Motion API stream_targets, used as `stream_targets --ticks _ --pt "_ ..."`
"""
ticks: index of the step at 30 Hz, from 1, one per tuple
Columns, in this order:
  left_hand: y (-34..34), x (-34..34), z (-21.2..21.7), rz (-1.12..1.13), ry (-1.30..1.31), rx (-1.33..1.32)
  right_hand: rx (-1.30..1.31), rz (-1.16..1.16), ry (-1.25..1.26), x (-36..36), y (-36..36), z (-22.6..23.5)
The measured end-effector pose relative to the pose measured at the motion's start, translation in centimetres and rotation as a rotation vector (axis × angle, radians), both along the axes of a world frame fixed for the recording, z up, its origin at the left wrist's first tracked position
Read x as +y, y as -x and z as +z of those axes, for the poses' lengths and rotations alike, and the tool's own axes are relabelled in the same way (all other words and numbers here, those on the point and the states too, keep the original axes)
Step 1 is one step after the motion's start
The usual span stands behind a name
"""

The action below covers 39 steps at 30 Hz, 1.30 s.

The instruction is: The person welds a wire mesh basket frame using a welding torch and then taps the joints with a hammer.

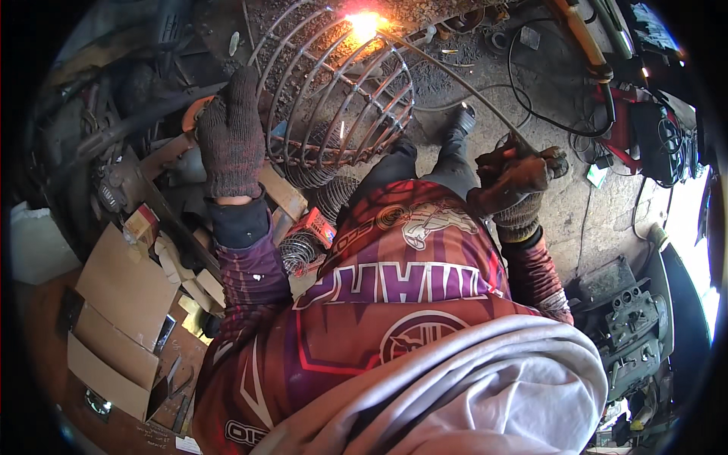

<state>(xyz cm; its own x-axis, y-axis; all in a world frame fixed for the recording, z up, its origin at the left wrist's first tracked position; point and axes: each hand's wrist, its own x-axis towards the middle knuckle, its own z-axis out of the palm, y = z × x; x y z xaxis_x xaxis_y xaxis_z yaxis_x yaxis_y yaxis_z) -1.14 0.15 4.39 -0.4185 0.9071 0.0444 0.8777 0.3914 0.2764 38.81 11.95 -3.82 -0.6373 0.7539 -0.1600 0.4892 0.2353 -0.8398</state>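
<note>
A round cage of bent metal bars (334, 95) stands in front of me, joined by cross hoops. At its far upper rim a very bright light glows with an orange glare. My right hand (519, 171), in a dark soiled glove, is closed around a long thin metal rod (462, 80) that slants up left to the glow. Beside the cage's left side is my left hand (231, 136) in a knitted grey-red glove. Its fingers point away, mostly stretched out; whether they touch the bars I cannot tell. An orange curved piece (196, 114) shows beside this hand.
Coiled wire (299, 250) and a small red box (315, 226) lie below the cage. Open cardboard boxes (125, 292) stand at left. A black cable (557, 129) loops at right across the floor. Metal machine parts (629, 326) sit at lower right.
</note>
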Motion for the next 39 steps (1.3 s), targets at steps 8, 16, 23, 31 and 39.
stream_targets --ticks 8,16,23,31,39 --pt "-0.9 0.5 1.2 -0.171 0.038 0.381 0.083 -0.233 0.091 -1.2 -2.4 -6.1" --pt "-0.3 -0.3 -0.5 -0.209 -0.109 0.39 0.11 -0.062 -0.004 -0.5 -0.5 -0.8" --pt "-1.2 1.0 0.9 -0.21 -0.152 0.382 0.28 -0.211 0.148 -1.0 -1.2 -2.3" --pt "-0.4 0.3 -0.1 -0.04 -0.054 0.013 0.093 -0.136 0.175 -0.8 -1.5 -2.2" --pt "-0.5 0.1 0.1 -0.076 0.046 0.157 -0.036 -0.175 -0.03 -1.7 -3.7 -5.8"
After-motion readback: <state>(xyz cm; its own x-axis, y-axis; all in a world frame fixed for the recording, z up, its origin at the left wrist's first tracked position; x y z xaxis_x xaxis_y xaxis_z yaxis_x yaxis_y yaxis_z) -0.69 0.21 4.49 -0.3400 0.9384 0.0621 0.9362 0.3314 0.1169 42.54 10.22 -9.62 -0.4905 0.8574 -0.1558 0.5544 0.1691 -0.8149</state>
